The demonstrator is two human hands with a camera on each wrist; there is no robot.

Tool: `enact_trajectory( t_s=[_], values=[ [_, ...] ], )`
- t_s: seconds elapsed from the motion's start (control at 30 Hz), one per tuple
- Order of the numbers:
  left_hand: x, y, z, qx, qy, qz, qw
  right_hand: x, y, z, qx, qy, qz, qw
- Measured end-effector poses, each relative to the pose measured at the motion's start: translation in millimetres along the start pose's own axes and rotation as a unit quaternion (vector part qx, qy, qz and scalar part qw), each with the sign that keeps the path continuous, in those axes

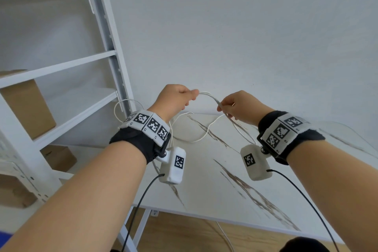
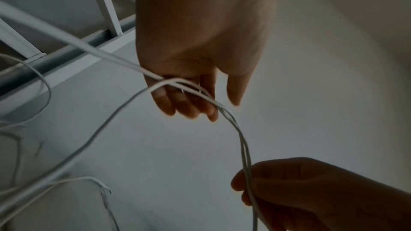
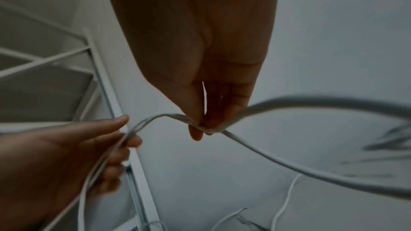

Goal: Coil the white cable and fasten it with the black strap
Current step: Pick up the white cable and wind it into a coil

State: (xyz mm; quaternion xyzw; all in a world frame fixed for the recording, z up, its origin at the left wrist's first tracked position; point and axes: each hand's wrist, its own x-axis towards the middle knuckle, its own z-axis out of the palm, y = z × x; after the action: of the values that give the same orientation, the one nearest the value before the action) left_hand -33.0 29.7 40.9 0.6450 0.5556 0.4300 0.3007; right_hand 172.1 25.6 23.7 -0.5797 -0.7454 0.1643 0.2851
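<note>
Up front, the biggest thing is the wall (image 1: 245,26), plain and pale, filling most of your head view. To your left stands the white rack (image 1: 106,32), with brown boxes (image 1: 28,104) on its shelves. Below your arms lies the table (image 1: 214,180), white with brown veining, its far edge against the wall.

Your two forearms reach forward over it, each with a black wristband carrying square-patterned markers and a small white camera unit hanging under the wrist, a black lead trailing from each.

Your left hand (image 1: 176,101) is raised above the table's far edge, fingers curled, thumb and fingers pinching the cable (image 1: 210,97). From the left wrist view several strands pass together through those fingers (image 2: 189,104). Your right hand (image 1: 239,108) is just beside it, a short gap between them, fingertips pinched on the same bundle of strands; the right wrist view shows them clamped at the fingertips (image 3: 195,133).

Between your hands the cable runs as a short arch of strands. The rest hangs loose: one loop swings out by the rack, another sags onto the table under your hands, and a length drops past the near edge toward the floor. Its loops are not gathered into a neat coil.
</note>
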Motion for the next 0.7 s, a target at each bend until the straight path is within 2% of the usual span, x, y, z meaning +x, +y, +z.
enact_trajectory(
  t_s=[0.1, 0.3, 0.43, 0.53, 0.7],
  values=[
    [-1.5, -2.3, 2.1, 0.022, 0.001, 0.031, 0.999, -0.4, 0.3, 3.4, -0.076, -0.008, 0.010, 0.997],
    [0.5, -5.8, 3.1, 0.098, -0.015, 0.084, 0.991, -2.1, -1.1, 1.9, -0.095, -0.050, 0.028, 0.994],
    [1.9, -9.2, 6.8, 0.133, 0.017, 0.096, 0.986, -1.0, 0.0, 0.2, -0.046, -0.027, 0.034, 0.998],
    [0.6, -8.0, 9.5, 0.149, 0.044, 0.094, 0.983, 0.0, -2.4, -0.2, -0.051, -0.022, 0.031, 0.998],
    [2.6, -10.0, 9.6, 0.135, 0.011, 0.071, 0.988, 2.1, -1.8, 1.3, -0.096, 0.076, 0.037, 0.992]
  ],
)
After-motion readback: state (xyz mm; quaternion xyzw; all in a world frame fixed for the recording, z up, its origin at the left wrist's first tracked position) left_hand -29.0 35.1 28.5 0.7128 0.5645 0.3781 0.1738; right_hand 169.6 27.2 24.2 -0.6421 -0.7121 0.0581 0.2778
